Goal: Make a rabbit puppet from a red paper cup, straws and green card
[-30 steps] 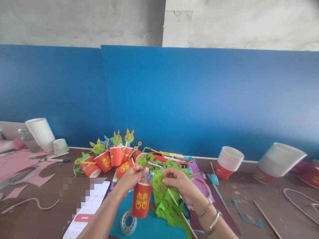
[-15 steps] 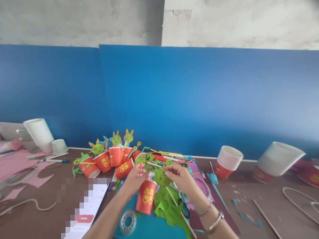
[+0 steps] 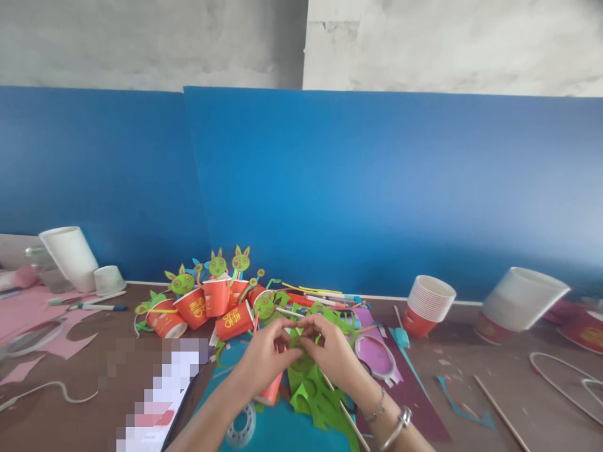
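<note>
My left hand (image 3: 267, 349) and my right hand (image 3: 328, 346) meet over the middle of the craft pile, thumbs and fingertips pinched together. Between them a bit of green paper face (image 3: 296, 339) shows; the fingers hide most of it. Under my left hand a red paper cup (image 3: 270, 392) is mostly covered, and a red straw (image 3: 255, 322) sticks up beside the knuckles. Green paper scraps (image 3: 313, 395) lie just below my right hand, on a blue sheet (image 3: 287, 430). A roll of clear tape (image 3: 242, 425) lies nearer my left forearm.
Decorated red cups (image 3: 217, 297) with green rabbit faces crowd the back left. A cup stack (image 3: 428, 304) stands at right, near a larger tilted cup stack (image 3: 518, 307). A phone (image 3: 172, 402) lies at left. Wooden stick (image 3: 502, 411) and pink paper (image 3: 78, 336) lie farther out.
My right hand has moved left with the green paper face, and both hands' fingertips now come together. My left hand has shifted toward it, over the red cup's top.
</note>
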The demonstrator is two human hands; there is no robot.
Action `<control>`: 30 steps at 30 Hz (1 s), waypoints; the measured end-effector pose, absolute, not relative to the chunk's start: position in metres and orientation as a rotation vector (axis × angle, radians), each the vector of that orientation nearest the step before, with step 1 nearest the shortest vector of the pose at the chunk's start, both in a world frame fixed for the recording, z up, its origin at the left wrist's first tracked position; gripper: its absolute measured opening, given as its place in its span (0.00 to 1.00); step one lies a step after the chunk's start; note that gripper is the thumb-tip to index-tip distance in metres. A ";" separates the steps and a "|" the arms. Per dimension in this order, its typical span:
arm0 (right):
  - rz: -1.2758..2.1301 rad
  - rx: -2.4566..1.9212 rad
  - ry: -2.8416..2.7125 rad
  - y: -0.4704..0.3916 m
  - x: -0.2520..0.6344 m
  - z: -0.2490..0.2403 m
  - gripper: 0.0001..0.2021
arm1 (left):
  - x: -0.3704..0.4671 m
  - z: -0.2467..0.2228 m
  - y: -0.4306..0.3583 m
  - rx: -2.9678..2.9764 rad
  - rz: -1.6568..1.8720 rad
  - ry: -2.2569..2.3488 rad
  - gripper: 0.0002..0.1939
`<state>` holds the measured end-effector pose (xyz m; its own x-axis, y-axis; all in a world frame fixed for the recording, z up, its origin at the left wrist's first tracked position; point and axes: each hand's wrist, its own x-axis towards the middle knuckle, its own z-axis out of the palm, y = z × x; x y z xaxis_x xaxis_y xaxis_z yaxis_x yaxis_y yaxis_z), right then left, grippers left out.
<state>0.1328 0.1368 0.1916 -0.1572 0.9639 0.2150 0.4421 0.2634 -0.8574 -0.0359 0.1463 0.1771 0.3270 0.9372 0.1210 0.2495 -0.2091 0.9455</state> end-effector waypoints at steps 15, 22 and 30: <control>1.068 -1.251 -1.760 0.137 0.129 0.188 0.13 | -0.036 0.192 0.148 1.331 1.044 1.072 0.14; 0.921 -1.436 -1.797 0.149 0.159 0.190 0.15 | -0.040 0.187 0.153 1.301 1.113 1.102 0.15; 0.614 -1.674 -1.999 0.149 0.200 0.200 0.15 | -0.039 0.187 0.153 1.245 1.072 1.079 0.18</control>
